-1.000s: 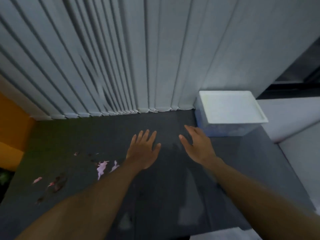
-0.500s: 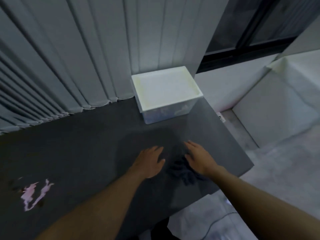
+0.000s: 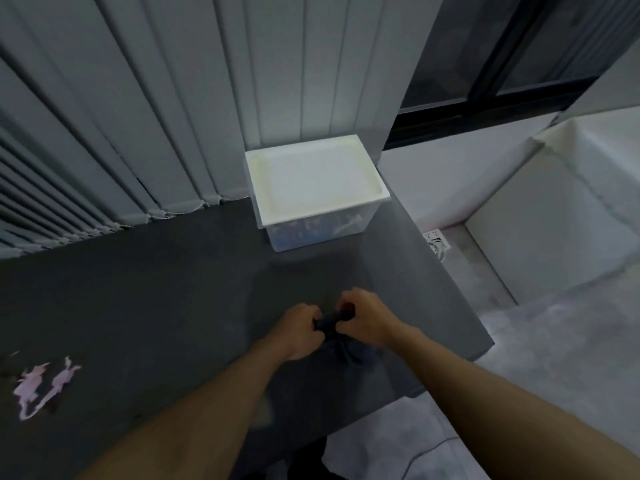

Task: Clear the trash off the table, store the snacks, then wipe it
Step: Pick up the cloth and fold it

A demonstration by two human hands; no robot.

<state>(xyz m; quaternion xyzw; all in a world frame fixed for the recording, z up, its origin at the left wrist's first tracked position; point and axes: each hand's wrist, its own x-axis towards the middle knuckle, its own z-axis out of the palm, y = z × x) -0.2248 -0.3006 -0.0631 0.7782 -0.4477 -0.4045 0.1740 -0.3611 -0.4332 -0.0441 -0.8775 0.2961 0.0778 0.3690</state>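
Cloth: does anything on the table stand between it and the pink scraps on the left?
Nothing visible does. The left hand and right hand grip the cloth; the pink scraps lie far left, and the lidded box stands behind, off that line.

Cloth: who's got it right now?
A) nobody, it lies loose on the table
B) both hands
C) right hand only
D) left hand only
B: the left hand and the right hand both grip the bunched dark cloth between them, just above the table.
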